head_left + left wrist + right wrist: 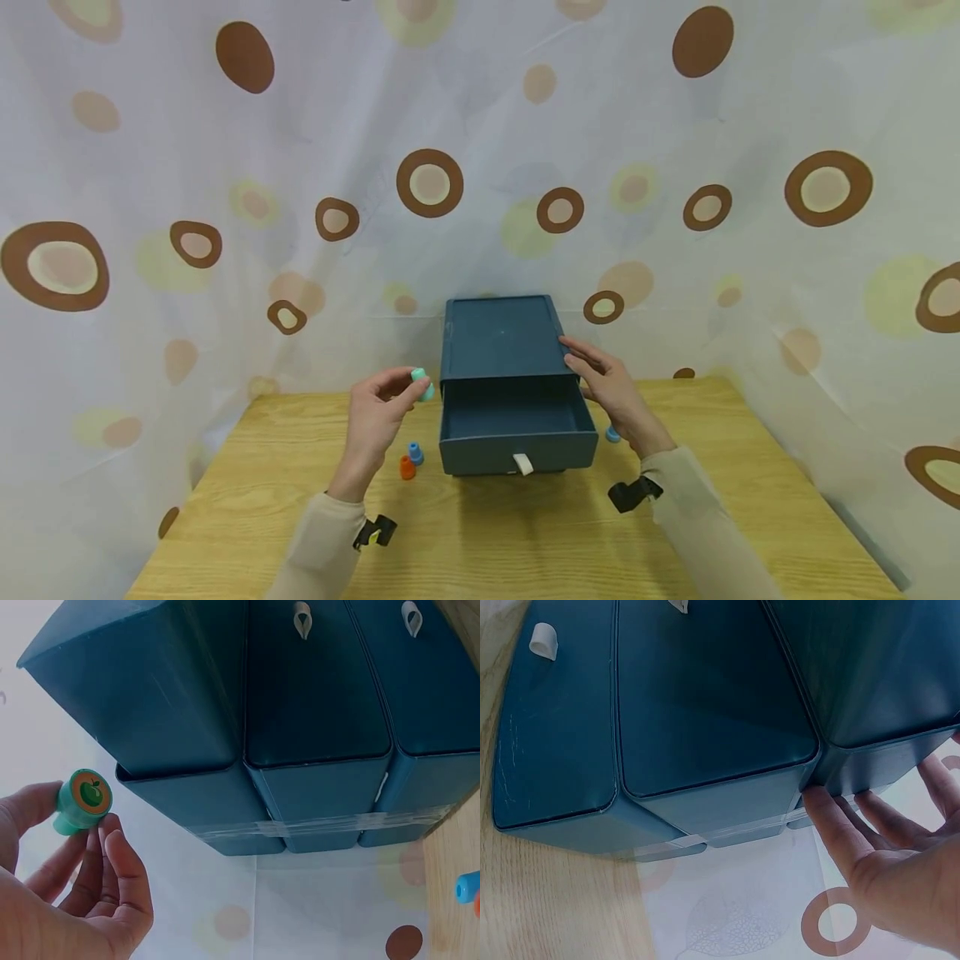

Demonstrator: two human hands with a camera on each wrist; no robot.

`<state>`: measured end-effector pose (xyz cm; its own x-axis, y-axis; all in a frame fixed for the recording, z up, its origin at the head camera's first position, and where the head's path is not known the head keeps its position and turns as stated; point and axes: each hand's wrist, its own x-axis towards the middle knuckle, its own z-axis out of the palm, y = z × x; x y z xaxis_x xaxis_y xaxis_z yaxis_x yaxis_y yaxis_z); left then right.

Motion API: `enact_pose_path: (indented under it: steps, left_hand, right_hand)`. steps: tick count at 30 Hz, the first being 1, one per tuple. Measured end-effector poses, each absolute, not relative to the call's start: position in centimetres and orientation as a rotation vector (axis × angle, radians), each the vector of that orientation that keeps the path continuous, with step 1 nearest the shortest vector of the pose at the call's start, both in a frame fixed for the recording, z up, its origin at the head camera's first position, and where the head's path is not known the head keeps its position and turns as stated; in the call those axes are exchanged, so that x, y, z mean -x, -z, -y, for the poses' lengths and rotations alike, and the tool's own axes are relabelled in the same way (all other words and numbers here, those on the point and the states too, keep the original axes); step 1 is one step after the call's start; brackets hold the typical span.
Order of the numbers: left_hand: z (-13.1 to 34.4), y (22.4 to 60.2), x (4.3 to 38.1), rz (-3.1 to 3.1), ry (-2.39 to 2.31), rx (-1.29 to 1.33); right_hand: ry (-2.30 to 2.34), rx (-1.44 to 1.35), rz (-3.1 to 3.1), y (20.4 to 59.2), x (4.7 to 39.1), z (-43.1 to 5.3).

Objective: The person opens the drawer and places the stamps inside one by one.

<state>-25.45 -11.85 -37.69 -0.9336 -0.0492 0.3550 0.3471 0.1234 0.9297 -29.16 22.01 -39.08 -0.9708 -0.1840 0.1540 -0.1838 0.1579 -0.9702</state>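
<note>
Smooth plastic drawer unit point(501, 337) — matt, wood-grained table point(480, 546)

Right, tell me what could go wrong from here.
The left hand pinches the small green stamp, which might slip. The open top drawer juts forward, so pressing on it could tip the cabinet. Lowering that hand carelessly might knock the orange stamp and the blue stamp beside it.
</note>
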Motion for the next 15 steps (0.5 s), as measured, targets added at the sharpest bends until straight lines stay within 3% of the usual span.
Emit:
enact_pose_path:
  steps: [15]
  left_hand:
    - [10.1,37.3,24.8,2.113,1.794,0.430]
  right_hand:
    - [2.006,0.386,-2.381,39.2,29.1,-22.2]
